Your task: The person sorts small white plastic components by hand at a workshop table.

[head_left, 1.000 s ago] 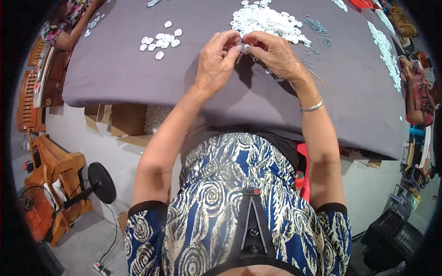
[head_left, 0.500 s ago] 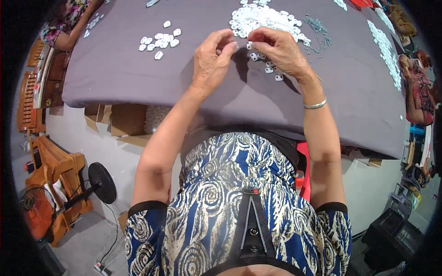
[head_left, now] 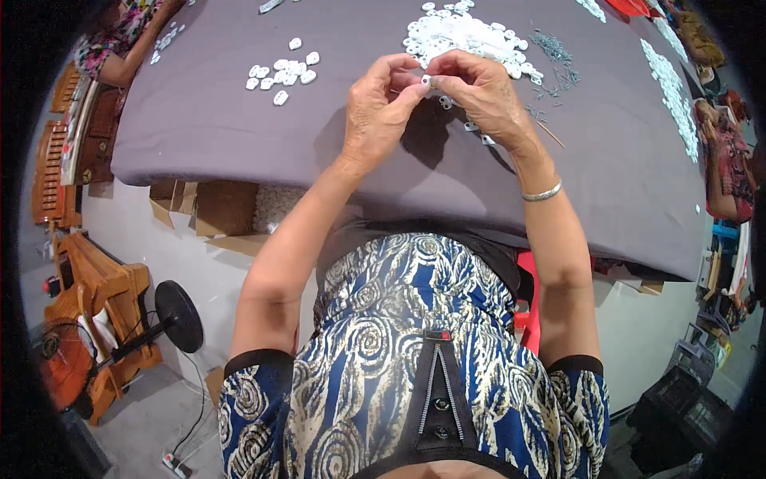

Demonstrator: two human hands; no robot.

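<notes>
A small white plastic piece with a dark hole is pinched between the fingertips of my left hand and my right hand, above the table's near half. The hands meet there, thumbs and forefingers closed on it. Just beyond them lies a large heap of white plastic pieces. Below my right hand a few white two-holed pieces lie on the cloth, partly covered by the hand. To the right of the heap are many small grey screws, some scattered loose.
A grey cloth covers the table. A small group of white pieces lies at left, and a long spread of them at far right. A thin wooden stick rests beside my right wrist. Another person's arm reaches in at upper left.
My left hand has moved right and met the right hand, so its fingertips now touch the small white piece. The whole view has shifted slightly.
</notes>
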